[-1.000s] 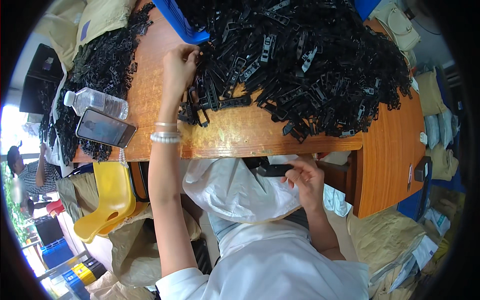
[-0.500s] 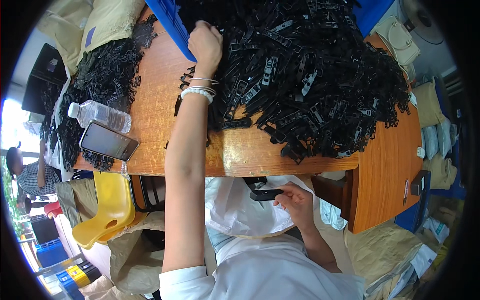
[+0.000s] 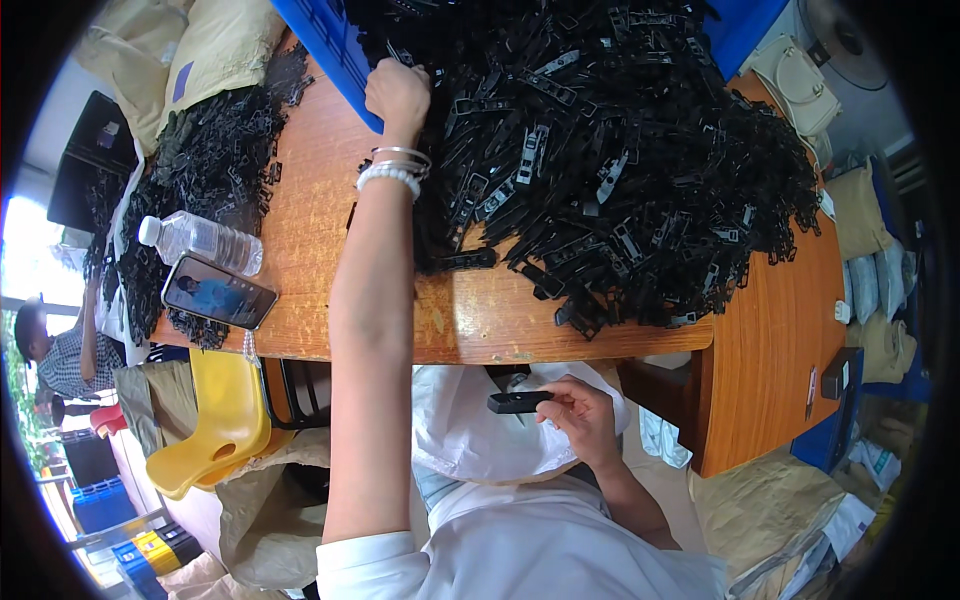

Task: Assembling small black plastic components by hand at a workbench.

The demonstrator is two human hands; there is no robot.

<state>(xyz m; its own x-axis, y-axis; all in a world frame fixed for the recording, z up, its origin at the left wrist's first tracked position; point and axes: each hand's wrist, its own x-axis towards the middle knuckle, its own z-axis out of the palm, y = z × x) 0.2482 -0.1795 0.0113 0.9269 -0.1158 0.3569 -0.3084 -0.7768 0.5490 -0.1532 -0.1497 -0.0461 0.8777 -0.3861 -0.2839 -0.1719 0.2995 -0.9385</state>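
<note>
My left hand (image 3: 399, 98) reaches far out over the table, beside the wall of a blue crate (image 3: 335, 62). Its fingers are curled closed at the edge of a big heap of black plastic parts (image 3: 600, 180). A thin dark piece pokes up at the fingertips; whether they grip it is hard to see. Bracelets circle that wrist. Close to my body, my right hand (image 3: 580, 414) pinches one end of an oblong black plastic piece (image 3: 518, 402). This piece points left, above a white plastic bag (image 3: 470, 435) in my lap.
A water bottle (image 3: 205, 241) and a phone (image 3: 220, 290) lie at the left, by a second heap of black parts (image 3: 205, 150). A yellow chair (image 3: 225, 410) stands below the table (image 3: 480, 325). At far left is another person (image 3: 65, 355). Paper sacks (image 3: 770, 495) lie lower right.
My left hand has drawn back slightly toward me, fingers still curled. The right hand and its black piece have shifted a little left and down. The phone's screen picture has changed.
</note>
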